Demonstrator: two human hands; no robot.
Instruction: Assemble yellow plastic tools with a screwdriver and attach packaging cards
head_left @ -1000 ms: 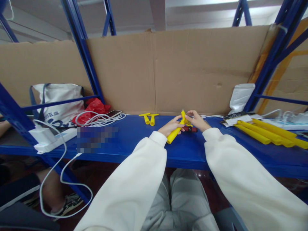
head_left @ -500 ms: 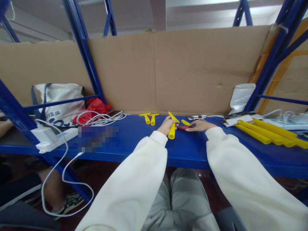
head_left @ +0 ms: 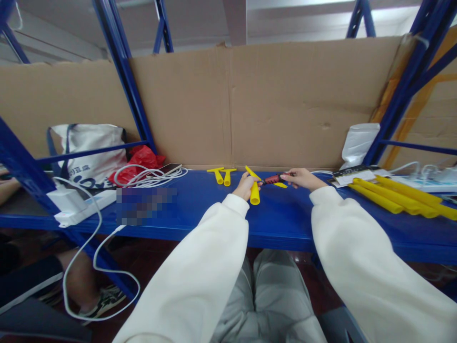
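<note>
My left hand (head_left: 244,186) is closed around a yellow T-shaped tool (head_left: 254,196) with a hollow tube handle, its open end toward me. In my right hand (head_left: 299,178), the fingers grip the back end of a red-and-black screwdriver (head_left: 273,179). The screwdriver points left, and its tip meets the yellow tool beside my left fingers; the exact contact is too small to see. Under the screwdriver lies a small yellow piece (head_left: 280,185) on the blue shelf (head_left: 200,209). Two more yellow T-shaped tools (head_left: 223,177) lie farther back to the left.
Several yellow tubes (head_left: 396,197) lie at the right beside packets and a white power strip (head_left: 424,184). On the left are a cloth bag (head_left: 89,147), a red plastic bag (head_left: 143,159), coiled white cable (head_left: 153,176) and another power strip (head_left: 85,207). Cardboard (head_left: 278,105) walls the back.
My right hand has moved right and slightly up to the back end of the screwdriver, exposing its red handle. The left hand and yellow tool have barely shifted.
</note>
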